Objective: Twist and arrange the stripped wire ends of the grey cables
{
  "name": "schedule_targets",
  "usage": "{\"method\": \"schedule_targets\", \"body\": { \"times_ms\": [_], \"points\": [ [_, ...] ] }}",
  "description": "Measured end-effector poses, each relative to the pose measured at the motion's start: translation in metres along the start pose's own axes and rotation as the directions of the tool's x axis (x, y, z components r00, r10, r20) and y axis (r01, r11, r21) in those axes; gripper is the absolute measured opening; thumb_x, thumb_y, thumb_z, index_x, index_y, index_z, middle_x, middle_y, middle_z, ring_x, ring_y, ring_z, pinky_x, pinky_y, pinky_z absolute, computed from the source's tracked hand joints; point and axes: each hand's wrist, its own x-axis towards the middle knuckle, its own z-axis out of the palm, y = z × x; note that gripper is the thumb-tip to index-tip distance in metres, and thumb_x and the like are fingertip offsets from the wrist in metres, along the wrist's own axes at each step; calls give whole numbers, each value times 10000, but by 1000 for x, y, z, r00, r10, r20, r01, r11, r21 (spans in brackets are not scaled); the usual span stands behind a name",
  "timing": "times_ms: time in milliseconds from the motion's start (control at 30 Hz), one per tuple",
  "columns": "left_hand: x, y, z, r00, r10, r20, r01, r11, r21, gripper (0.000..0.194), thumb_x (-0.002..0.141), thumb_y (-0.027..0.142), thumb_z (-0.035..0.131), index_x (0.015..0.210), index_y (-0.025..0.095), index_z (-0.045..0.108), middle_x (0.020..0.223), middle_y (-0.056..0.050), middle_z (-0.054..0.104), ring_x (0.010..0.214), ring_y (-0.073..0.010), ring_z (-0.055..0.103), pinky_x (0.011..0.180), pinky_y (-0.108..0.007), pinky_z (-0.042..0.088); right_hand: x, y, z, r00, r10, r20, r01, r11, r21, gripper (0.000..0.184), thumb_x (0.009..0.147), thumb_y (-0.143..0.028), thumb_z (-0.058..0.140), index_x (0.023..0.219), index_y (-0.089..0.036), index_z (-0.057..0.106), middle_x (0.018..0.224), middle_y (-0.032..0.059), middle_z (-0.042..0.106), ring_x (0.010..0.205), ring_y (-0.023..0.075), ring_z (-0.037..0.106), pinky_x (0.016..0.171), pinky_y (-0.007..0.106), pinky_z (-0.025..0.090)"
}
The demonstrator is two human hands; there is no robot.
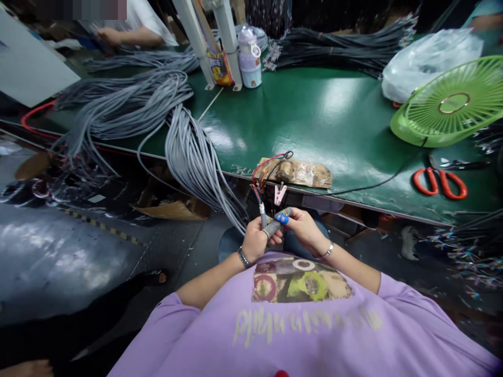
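Note:
My left hand (254,240) is closed on a grey cable (263,212) close to its stripped end, where thin coloured wires (257,193) fan upward. My right hand (308,230) meets it in front of my chest, its fingers pinched together; what sits between them is too small to make out. Grey wraps cover some of the fingers, and a blue band (282,218) is around one on the right. Just beyond, a pink clip (280,194) sits at the table edge below a taped cardboard block (302,173) with red and black leads.
Bundled grey cables (192,146) hang over the green table's (314,115) edge at left. Red-handled scissors (440,183), a green fan (451,104) and a plastic bag (428,63) are at right. A bottle (250,57) stands behind. Another person's arm (133,36) shows at far left.

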Motion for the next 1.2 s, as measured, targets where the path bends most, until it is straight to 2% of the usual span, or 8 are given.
{"method": "schedule_targets", "body": {
  "times_ms": [167,300,400,533,600,667,800,1200],
  "points": [
    [-1,-1,-3,999,9,-35,-12,997,-73,333,657,436,728,706,154,556,542,-7,637,410,-123,585,368,-188,380,1,5,3,998,-54,21,54,999,-4,295,642,-423,758,714,-154,660,629,-10,585,573,96,459,557,243,381],
    [-1,4,-6,1000,6,-26,-9,995,-102,314,658,408,737,684,150,560,547,-8,636,417,-112,581,370,-180,370,2,8,-1,995,-57,81,51,997,66,315,645,-442,758,743,-157,670,665,-4,599,579,92,473,563,234,388],
    [-1,12,-7,1000,-21,-19,19,993,-120,314,649,408,743,691,144,578,544,-7,633,401,-102,567,362,-178,360,8,8,-8,995,17,97,-36,980,194,396,697,-541,683,737,-148,662,659,10,595,559,92,482,565,241,420],
    [1,21,-5,999,-42,-4,41,988,-149,300,648,394,741,702,139,593,543,-6,632,388,-96,556,354,-172,353,29,3,-14,983,185,23,-182,926,332,466,779,-603,560,740,-146,643,662,27,606,521,87,490,518,224,437],
    [4,23,-3,999,-41,5,41,986,-162,297,649,395,736,700,140,593,538,-7,630,387,-96,556,347,-167,340,42,-4,-12,968,242,63,-248,901,355,483,810,-607,514,748,-144,637,683,40,625,525,90,507,511,219,445],
    [7,24,0,999,-37,12,38,985,-170,300,639,397,738,688,141,589,530,-7,626,381,-96,553,344,-167,337,50,-12,-7,959,247,140,-282,880,383,487,821,-607,499,761,-144,637,675,40,630,524,93,511,510,219,447],
    [10,23,5,1000,-29,-5,28,984,-175,302,629,395,742,675,145,579,522,-4,623,378,-97,553,345,-168,342,54,-23,4,956,220,193,-286,840,461,464,821,-592,517,777,-147,642,666,39,641,541,111,531,514,231,446],
    [16,19,8,998,-38,50,45,990,-136,320,639,400,743,658,144,552,513,-6,619,368,-103,549,336,-170,339,53,-21,15,977,190,93,-211,835,509,374,760,-516,650,705,-146,646,607,20,604,493,95,488,461,218,406]
  ]
}}
